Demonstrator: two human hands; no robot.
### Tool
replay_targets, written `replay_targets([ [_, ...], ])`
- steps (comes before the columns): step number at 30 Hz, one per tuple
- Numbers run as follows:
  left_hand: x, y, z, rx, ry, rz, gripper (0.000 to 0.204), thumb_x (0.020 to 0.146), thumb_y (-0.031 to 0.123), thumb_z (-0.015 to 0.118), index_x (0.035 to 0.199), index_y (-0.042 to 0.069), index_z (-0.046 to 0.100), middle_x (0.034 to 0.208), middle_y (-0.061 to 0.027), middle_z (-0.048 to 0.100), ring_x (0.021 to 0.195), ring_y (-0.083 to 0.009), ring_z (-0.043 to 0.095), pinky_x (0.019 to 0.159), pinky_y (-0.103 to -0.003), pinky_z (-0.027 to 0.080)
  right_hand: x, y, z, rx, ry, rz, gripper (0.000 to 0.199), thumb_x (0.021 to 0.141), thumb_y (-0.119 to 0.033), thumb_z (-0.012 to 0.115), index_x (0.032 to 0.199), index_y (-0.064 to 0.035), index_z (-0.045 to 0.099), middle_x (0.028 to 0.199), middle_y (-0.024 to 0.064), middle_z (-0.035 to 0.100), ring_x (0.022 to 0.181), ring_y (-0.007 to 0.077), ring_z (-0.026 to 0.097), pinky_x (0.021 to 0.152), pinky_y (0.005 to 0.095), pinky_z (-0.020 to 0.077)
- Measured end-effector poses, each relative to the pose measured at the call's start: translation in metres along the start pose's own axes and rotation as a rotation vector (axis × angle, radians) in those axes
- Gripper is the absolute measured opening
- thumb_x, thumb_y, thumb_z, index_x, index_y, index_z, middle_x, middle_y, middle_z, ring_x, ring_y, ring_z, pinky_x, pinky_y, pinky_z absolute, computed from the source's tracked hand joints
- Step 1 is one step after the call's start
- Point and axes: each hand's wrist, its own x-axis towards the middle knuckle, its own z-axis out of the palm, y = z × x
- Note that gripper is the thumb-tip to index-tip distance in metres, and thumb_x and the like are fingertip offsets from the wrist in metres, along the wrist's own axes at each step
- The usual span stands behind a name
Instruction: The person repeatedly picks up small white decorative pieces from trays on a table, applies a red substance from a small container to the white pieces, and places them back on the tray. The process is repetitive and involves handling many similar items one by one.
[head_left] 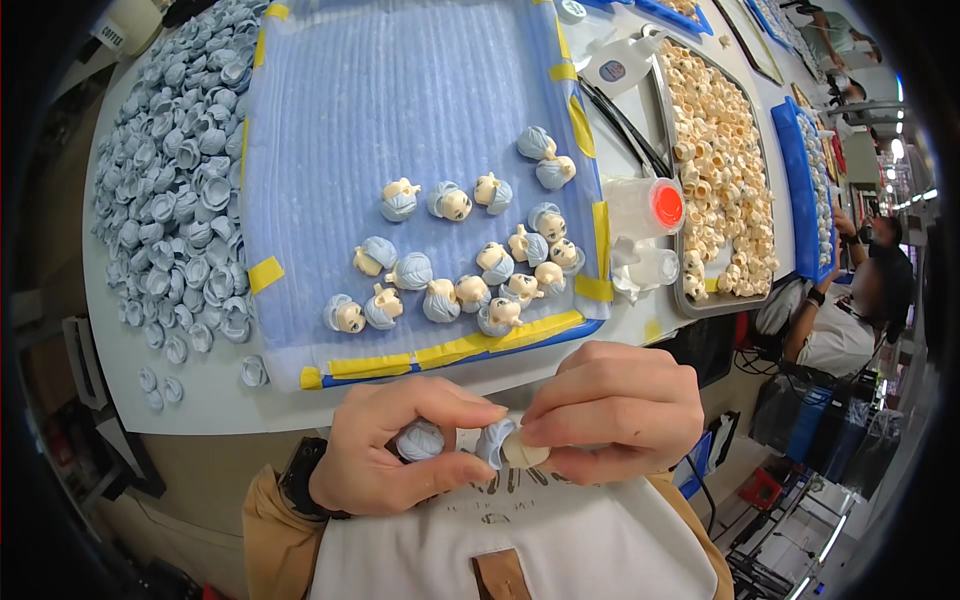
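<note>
In front of my chest, my left hand (360,455) pinches a light blue doll hair piece (493,443) between thumb and forefinger. A second blue hair piece (420,440) is tucked in the curl of that palm. My right hand (635,405) grips a cream doll head (526,453), its end touching the hollow of the pinched hair piece. Beyond both hands, a blue tray (330,110) lined with thin white sheet and edged in yellow tape bears several doll heads with blue hair (411,271), mostly grouped near its front right.
A heap of loose blue hair pieces (190,150) covers the table's left side. On the right are a metal tray (684,300) of cream head parts, a red-topped clear container (635,205), a white squeeze bottle (620,68) and black tweezers (625,125). A co-worker (845,310) sits farther right.
</note>
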Motion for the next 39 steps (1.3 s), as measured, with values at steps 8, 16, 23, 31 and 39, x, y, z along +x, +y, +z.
replay_targets([
  [8, -0.001, -0.006, 0.008, 0.100, 0.180, 0.120, 0.034, 0.069, 0.010, 0.078, 0.095, -0.001, 0.060, 0.092, -0.0128, 0.065, 0.069, -0.0082, 0.058, 0.061, -0.022, 0.045, 0.000, -0.004, 0.010, -0.256, 0.070, -0.043, 0.028, 0.062, -0.005, 0.076, 0.087, 0.0044, 0.066, 0.076, 0.0135, 0.063, 0.057, 0.0173, 0.056, 0.046, 0.0240, 0.0432],
  [16, -0.002, -0.013, 0.013, -0.388, 0.343, -0.090, 0.034, 0.084, 0.027, 0.065, 0.098, -0.002, 0.054, 0.083, -0.0043, 0.061, 0.062, -0.0041, 0.051, 0.052, -0.017, 0.038, 0.008, -0.003, 0.039, -0.483, 0.254, 0.005, 0.043, 0.063, -0.021, 0.072, 0.097, 0.0047, 0.062, 0.089, 0.0125, 0.061, 0.070, 0.0232, 0.058, 0.058, 0.0300, 0.0459],
  [23, 0.006, -0.012, 0.015, -0.539, 0.241, -0.275, 0.023, 0.089, 0.023, 0.058, 0.093, 0.001, 0.052, 0.067, -0.0010, 0.053, 0.049, -0.0023, 0.042, 0.043, -0.018, 0.032, 0.005, 0.006, 0.043, -0.601, 0.234, 0.069, 0.041, 0.059, -0.024, 0.072, 0.089, 0.0014, 0.062, 0.084, 0.0101, 0.060, 0.070, 0.0244, 0.058, 0.059, 0.0320, 0.0447],
  [31, 0.012, -0.006, 0.013, -0.490, 0.020, -0.349, 0.017, 0.089, 0.019, 0.058, 0.085, 0.002, 0.057, 0.063, 0.0001, 0.053, 0.050, -0.0021, 0.044, 0.044, -0.018, 0.034, 0.001, -0.001, 0.023, -0.504, 0.128, 0.051, 0.035, 0.061, -0.022, 0.073, 0.086, -0.0008, 0.062, 0.080, 0.0073, 0.060, 0.066, 0.0214, 0.055, 0.056, 0.0312, 0.0398],
  [39, -0.022, 0.025, -0.010, 0.243, 0.315, 0.077, 0.014, 0.080, 0.005, 0.056, 0.090, -0.002, 0.060, 0.074, -0.0069, 0.057, 0.061, -0.0093, 0.051, 0.056, -0.023, 0.041, -0.001, -0.003, 0.003, -0.658, -0.094, 0.453, 0.037, 0.066, -0.013, 0.071, 0.101, -0.0048, 0.059, 0.093, 0.0083, 0.054, 0.080, 0.0255, 0.052, 0.067, 0.0356, 0.0418],
])
